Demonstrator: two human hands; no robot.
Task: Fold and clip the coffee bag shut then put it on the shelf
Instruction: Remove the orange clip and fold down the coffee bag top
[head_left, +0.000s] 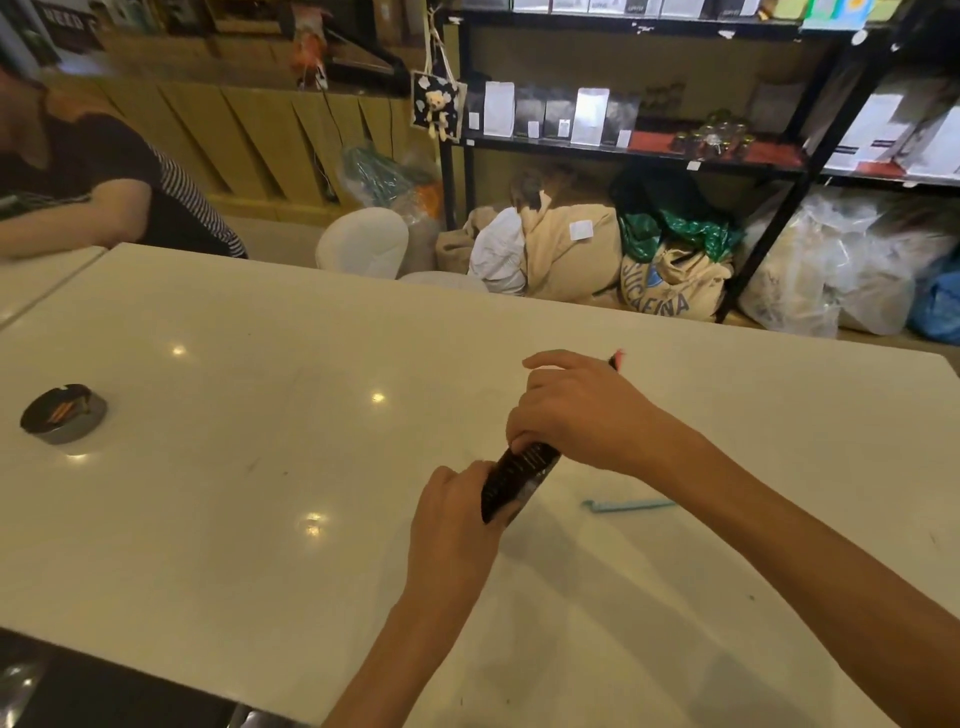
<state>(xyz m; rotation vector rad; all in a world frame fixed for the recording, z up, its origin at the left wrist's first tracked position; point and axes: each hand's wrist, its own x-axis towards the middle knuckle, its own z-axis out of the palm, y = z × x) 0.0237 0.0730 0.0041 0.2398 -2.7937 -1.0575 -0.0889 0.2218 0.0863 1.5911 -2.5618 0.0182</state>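
Over the white table | your left hand and right hand both grip the coffee bag, folding | blue clip unused | shelf pending

Two hands, one coffee bag, one blue clip, one round tin.

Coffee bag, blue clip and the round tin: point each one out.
Coffee bag (519, 475), head view, on its dark printed side between the hands.
Blue clip (628, 505), head view, mid-length of the bar.
Round tin (63, 414), head view, on its dark lid.
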